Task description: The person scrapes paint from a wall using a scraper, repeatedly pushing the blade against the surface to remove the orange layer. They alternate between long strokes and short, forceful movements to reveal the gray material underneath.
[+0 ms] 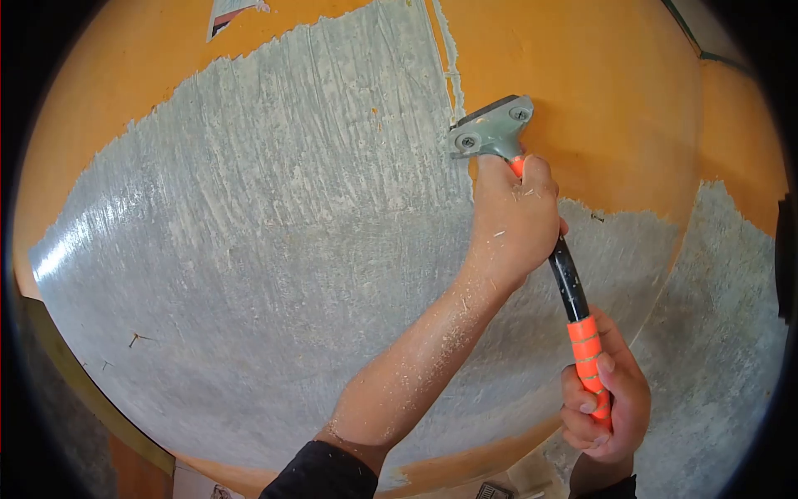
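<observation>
A long-handled scraper [570, 283] with a grey-green head, a black shaft and an orange grip slants across the right half of the view. Its head rests against the wall [307, 274], at the border between bare grey surface and orange coating [598, 108]. My left hand [517, 212] is wrapped round the upper shaft just below the head. Lower down, my right hand [611, 399] is closed round the orange grip near its end. Pale flakes cling to my left forearm and hand. The scraper's blade edge is mostly hidden.
Orange coating with ragged edges borders the grey area above and to the right. A nail [135, 339] sticks out at lower left. Printed paper [230, 15] shows at the top edge. A corner line runs down the wall at right, with grey surface beyond.
</observation>
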`<move>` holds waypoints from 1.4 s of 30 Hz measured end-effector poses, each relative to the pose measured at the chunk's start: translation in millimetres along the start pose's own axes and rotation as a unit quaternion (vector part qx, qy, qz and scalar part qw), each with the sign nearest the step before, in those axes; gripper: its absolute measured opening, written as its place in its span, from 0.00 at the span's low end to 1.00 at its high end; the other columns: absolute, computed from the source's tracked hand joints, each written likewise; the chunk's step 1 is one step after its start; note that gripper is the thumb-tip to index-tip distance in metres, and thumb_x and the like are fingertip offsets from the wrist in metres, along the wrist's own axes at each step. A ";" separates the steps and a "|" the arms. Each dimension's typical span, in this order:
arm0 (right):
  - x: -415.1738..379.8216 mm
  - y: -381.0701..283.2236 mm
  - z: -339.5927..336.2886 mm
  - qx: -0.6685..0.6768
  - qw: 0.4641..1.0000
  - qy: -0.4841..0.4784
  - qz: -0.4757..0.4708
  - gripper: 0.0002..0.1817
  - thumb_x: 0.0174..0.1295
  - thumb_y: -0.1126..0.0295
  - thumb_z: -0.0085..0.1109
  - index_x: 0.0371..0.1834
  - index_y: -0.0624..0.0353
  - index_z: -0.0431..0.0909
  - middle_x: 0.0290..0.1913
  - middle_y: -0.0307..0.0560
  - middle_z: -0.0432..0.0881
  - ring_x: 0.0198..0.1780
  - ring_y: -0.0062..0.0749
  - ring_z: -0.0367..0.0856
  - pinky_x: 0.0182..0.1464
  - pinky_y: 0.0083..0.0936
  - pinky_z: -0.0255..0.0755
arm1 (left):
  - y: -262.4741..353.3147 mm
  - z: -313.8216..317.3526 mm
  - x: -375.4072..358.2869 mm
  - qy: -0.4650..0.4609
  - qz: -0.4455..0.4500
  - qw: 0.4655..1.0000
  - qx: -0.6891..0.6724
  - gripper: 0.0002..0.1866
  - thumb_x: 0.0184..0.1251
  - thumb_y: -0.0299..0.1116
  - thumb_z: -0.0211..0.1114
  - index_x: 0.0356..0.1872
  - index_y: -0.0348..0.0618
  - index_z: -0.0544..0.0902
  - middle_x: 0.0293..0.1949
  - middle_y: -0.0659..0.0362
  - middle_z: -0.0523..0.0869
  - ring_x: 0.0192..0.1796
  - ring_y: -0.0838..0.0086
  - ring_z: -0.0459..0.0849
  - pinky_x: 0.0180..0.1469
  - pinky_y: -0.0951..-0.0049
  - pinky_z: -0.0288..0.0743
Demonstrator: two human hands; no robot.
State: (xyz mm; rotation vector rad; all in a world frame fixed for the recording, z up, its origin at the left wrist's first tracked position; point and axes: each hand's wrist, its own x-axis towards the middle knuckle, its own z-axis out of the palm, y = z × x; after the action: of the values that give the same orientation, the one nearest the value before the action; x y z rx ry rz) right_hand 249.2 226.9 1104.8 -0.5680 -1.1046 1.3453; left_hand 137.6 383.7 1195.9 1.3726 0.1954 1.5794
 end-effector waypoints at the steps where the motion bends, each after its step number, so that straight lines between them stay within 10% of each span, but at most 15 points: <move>1: 1.8 -0.6 -0.1 -0.003 1.000 -0.003 -0.004 0.29 0.76 0.63 0.44 0.77 0.45 0.50 0.23 0.45 0.69 0.09 0.19 0.58 0.11 0.18 0.50 | 0.3 -0.4 1.7 0.002 0.004 1.000 0.001 0.13 0.71 0.34 0.51 0.46 0.32 0.67 0.26 0.57 0.75 0.20 0.74 0.76 0.26 0.72 0.73; 42: 23.6 -11.4 5.6 0.002 1.000 -0.030 -0.005 0.29 0.75 0.59 0.46 0.77 0.46 0.52 0.22 0.44 0.69 0.09 0.18 0.58 0.11 0.18 0.52 | 21.9 2.5 21.0 0.007 0.016 0.999 0.048 0.13 0.71 0.35 0.52 0.43 0.32 0.68 0.28 0.57 0.76 0.22 0.73 0.76 0.28 0.71 0.73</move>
State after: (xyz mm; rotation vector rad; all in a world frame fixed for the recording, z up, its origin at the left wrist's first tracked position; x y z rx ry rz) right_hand 246.5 245.5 1123.9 -0.5210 -1.1508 1.3622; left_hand 130.3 387.3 1225.2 1.4449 0.2617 1.6233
